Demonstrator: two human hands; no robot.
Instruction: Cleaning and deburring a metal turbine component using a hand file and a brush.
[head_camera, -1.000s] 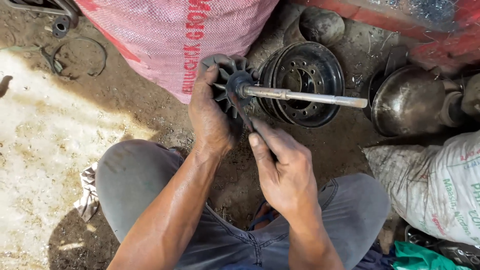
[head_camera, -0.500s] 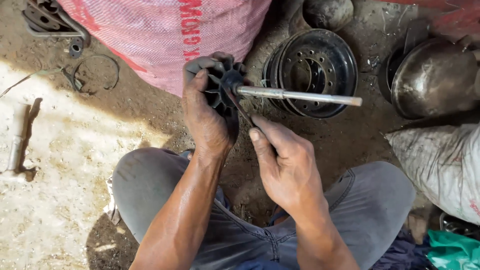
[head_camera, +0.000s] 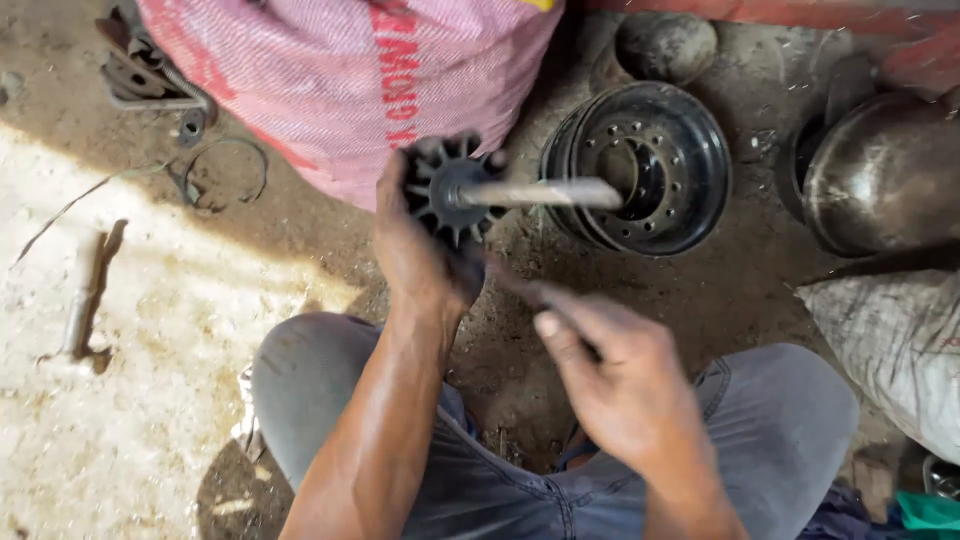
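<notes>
My left hand (head_camera: 420, 255) grips the finned rotor (head_camera: 448, 190), shaft (head_camera: 540, 192) pointing right; my right hand (head_camera: 625, 385), loosely curled, hovers below.

Background only: pink woven sack (head_camera: 330, 80) at top, black wheel rim (head_camera: 640, 170) just right of it on the dirt floor (head_camera: 150, 380). Round metal pot (head_camera: 885, 175) far right, white sack (head_camera: 890, 340) below it. Wire ring (head_camera: 222, 175) and scrap metal bits (head_camera: 145, 75) top left.
</notes>
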